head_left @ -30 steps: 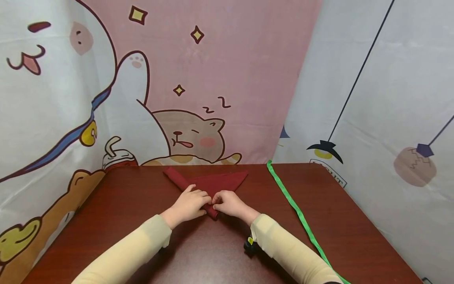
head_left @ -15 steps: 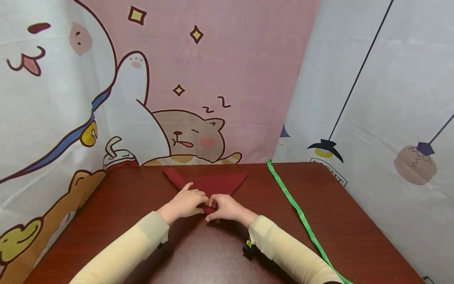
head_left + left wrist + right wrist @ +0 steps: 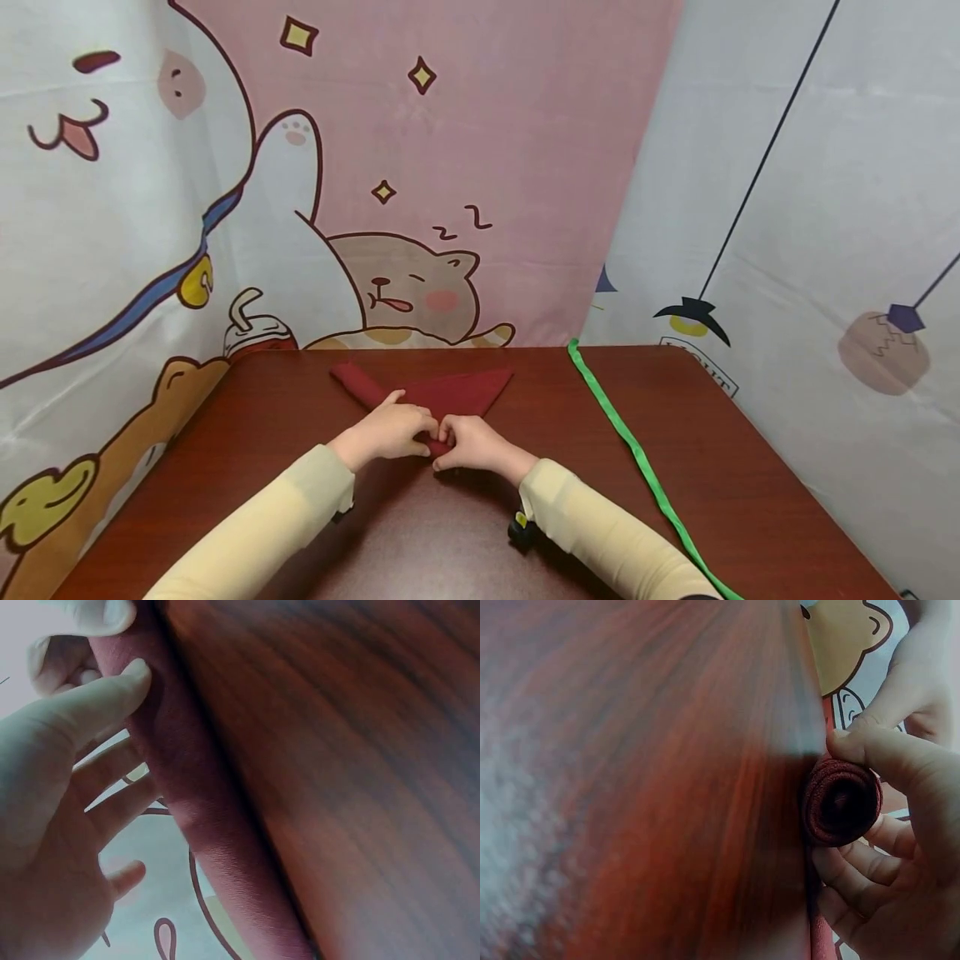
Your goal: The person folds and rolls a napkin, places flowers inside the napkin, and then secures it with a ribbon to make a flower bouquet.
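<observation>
A dark red cloth (image 3: 457, 396) lies on the table, part of it rolled into a tube and the rest a flat triangle pointing to the back right. My left hand (image 3: 393, 431) holds the roll (image 3: 199, 787) near its front end, thumb on the near side and fingers over the far side. Right beside it, my right hand (image 3: 480, 443) grips the roll's end between thumb and fingers. Spiral layers show at that end (image 3: 841, 802) in the right wrist view. The two hands nearly touch, and they hide part of the roll in the head view.
A long green strip (image 3: 637, 454) runs along the right side of the brown table (image 3: 750, 500). A small black object (image 3: 521, 531) shows beside the right sleeve. A cartoon-printed cloth (image 3: 525, 167) hangs behind the table.
My right hand has closed round the roll's end and come slightly nearer me. The cloth has shifted a little left, and the left hand has moved slightly left and toward me with it.
</observation>
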`<state>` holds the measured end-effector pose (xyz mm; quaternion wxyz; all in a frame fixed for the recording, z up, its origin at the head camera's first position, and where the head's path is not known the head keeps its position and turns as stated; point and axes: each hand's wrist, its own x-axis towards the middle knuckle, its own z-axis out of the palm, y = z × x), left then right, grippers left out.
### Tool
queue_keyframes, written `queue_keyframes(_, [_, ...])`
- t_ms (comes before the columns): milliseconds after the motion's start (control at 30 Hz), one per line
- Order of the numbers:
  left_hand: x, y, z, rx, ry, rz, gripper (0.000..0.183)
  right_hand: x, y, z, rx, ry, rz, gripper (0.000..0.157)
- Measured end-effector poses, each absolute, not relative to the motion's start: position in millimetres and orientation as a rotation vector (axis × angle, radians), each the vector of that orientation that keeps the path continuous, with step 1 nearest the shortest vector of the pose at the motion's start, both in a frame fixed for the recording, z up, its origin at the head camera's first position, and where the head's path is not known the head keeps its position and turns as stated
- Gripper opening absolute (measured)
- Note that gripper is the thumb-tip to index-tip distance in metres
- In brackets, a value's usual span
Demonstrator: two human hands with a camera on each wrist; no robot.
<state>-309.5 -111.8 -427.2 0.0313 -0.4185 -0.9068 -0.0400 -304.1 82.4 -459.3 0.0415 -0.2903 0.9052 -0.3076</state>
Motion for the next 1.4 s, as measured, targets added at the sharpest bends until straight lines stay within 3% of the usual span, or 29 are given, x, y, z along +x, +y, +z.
queue_keyframes(633, [-306, -103, -432, -1.283, -2.549, -0.142, 0.021, -314, 96, -451, -0.805, 2.689, -0.97, 0.013])
queue_keyframes(1400, [-312, -99, -447, -1.256, -2.534, -0.113, 0.035, -316, 110, -454, -0.708, 2.736, -1.051, 0.017])
